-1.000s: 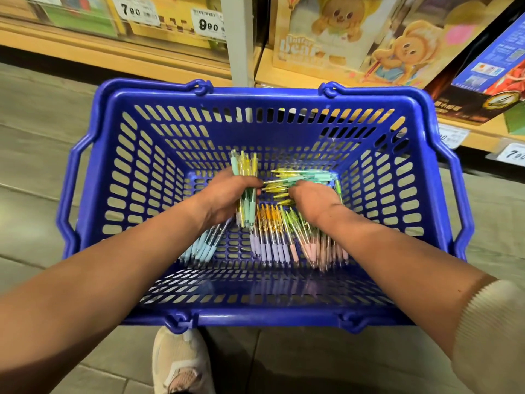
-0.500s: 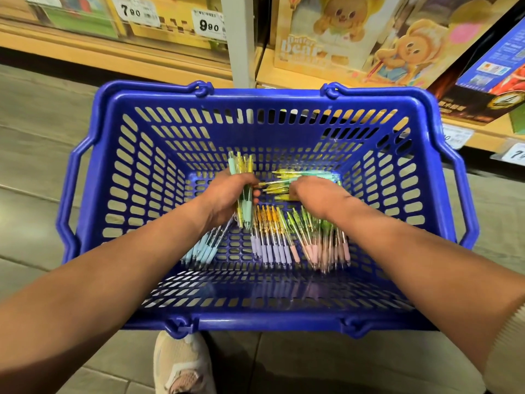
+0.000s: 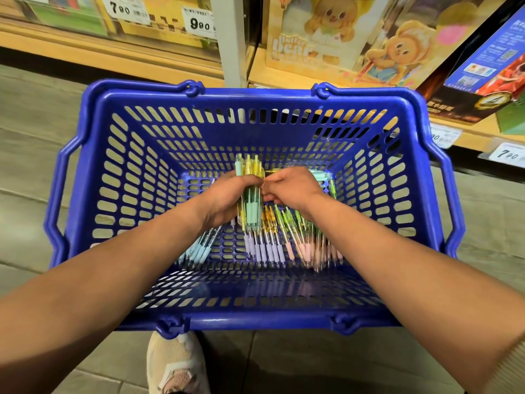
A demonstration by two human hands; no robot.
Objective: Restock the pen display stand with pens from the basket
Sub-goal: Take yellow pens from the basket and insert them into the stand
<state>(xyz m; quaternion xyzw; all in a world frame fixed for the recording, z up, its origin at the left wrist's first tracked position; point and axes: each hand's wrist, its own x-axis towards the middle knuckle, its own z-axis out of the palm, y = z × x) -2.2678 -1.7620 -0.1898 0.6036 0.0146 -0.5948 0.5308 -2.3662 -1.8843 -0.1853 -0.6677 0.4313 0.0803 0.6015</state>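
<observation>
Right hand (image 3: 292, 189) has crossed to the teal-and-yellow plastic pen bundle (image 3: 251, 203) clamped in the left hand (image 3: 224, 201) fingers, its own grip unclear; gathering continues inside the blue slotted plastic basket (image 3: 199, 137).

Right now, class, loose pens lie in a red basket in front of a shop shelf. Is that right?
Not quite: the basket is blue, not red, as the head view shows. The rest stands: loose pens lie in it, in front of a shop shelf.
</observation>
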